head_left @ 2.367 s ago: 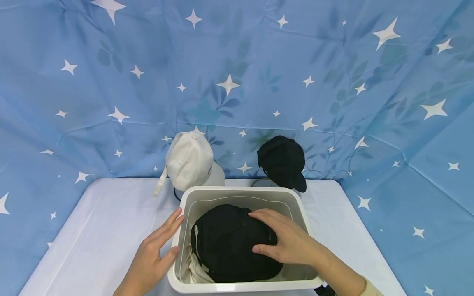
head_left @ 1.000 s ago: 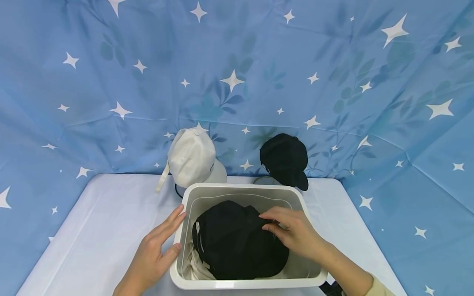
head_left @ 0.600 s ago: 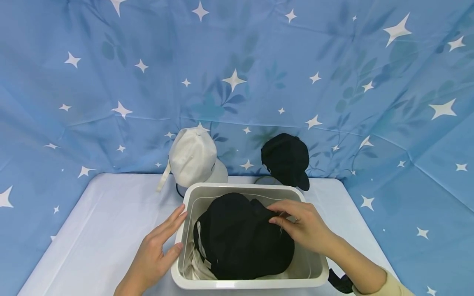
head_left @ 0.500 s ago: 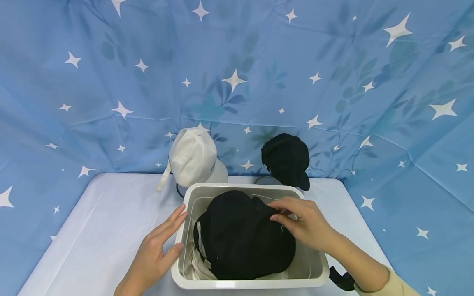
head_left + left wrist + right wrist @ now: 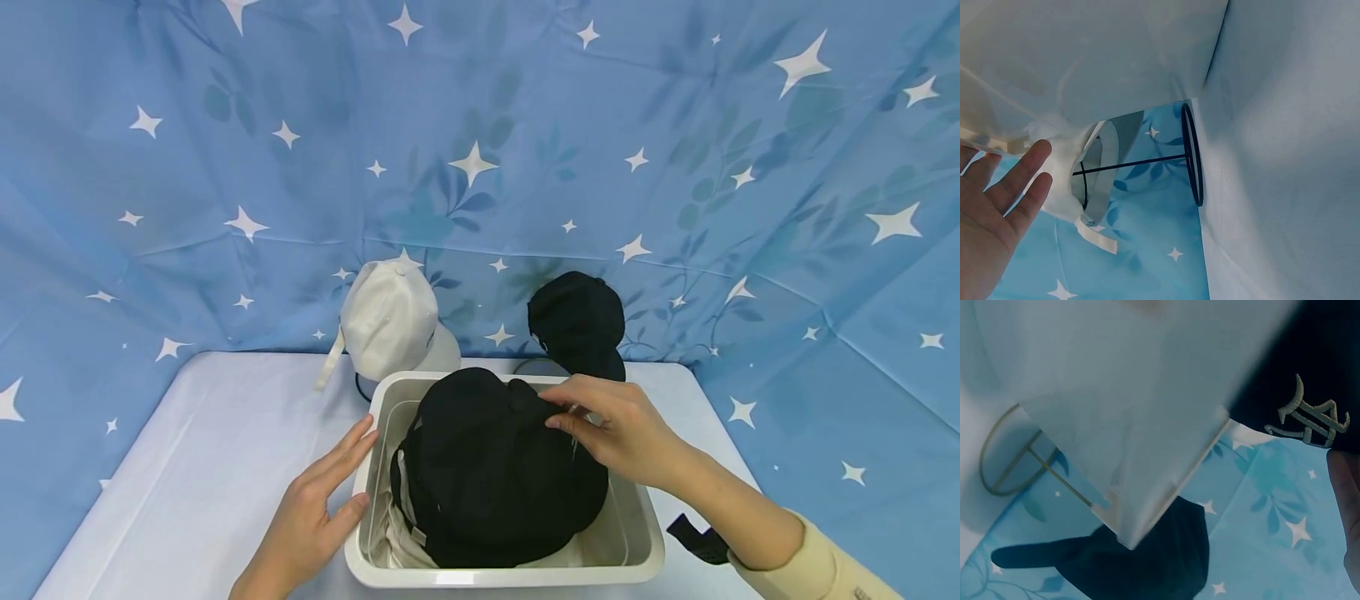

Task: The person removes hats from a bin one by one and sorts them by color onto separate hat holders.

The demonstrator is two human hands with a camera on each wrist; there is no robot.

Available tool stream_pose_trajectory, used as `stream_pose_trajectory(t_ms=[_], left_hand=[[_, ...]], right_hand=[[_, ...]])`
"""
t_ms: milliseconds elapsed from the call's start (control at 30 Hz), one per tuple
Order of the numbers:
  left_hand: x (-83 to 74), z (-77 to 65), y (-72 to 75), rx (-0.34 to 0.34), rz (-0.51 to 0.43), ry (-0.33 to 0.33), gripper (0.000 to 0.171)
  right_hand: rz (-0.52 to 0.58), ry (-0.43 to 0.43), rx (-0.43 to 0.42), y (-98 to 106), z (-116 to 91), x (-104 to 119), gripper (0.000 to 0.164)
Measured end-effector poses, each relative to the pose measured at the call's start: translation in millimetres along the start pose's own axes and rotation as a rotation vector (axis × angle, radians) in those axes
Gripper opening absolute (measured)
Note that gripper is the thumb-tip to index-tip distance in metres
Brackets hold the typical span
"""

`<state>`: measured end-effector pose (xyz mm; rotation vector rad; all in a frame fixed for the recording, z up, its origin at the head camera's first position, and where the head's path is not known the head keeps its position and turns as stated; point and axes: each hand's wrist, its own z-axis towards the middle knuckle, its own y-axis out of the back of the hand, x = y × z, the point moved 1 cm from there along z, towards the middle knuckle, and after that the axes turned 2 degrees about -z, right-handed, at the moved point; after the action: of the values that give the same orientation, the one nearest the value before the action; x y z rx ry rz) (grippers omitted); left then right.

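My right hand [image 5: 630, 429] pinches the top of a black baseball cap [image 5: 495, 475] between thumb and fingers, inside a white plastic bin [image 5: 502, 577]. The cap's upper part now reaches the bin's far rim. Gold embroidery [image 5: 1316, 419] shows on its front in the right wrist view. With fingers straight, my left hand [image 5: 307, 508] rests against the bin's left rim. Cream fabric [image 5: 405, 546] lies in the bin under the black cap, mostly hidden.
Behind the bin, a white cap [image 5: 390, 321] and another black cap [image 5: 577, 321] hang on wire stands. The black wire stand [image 5: 1191, 156] shows in the left wrist view. A dark strap [image 5: 699, 540] hangs by my right forearm. A starry blue curtain [image 5: 480, 108] backs the table.
My right hand went from lying spread over the black cap to pinching it, and has raised it up and slightly right. The left hand stays at the bin's rim.
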<state>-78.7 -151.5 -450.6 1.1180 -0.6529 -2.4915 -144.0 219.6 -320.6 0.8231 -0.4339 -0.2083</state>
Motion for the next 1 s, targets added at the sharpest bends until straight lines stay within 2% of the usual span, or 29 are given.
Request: stream_pose_trajectory(t_ms=[167,300,500,767,1000], left_hand=[[0.3,-0.4,-0.4,-0.003,0.001,-0.006,0.067],[0.3,0.1,-0.2,-0.009,-0.005,-0.017,0.067],[-0.1,0.7,-0.5,-0.013,-0.009,-0.031,0.067],[0.9,-0.4,0.2,-0.014,0.0,-0.026,0.066],[0.3,0.0,0.5,-0.01,0.01,-0.03,0.066]], right_hand=[[-0.001,0.019,0.006,7.5,5.1,1.4,0.025],[0.0,0.029,0.003,13.3,9.0,2.7,0.032],[-0.023,0.049,-0.003,22.7,15.5,5.8,0.026],[-0.054,0.078,-0.054,37.5,25.1,14.2,0.031],[-0.115,0.103,-0.073,49.2,25.8,11.7,0.034]])
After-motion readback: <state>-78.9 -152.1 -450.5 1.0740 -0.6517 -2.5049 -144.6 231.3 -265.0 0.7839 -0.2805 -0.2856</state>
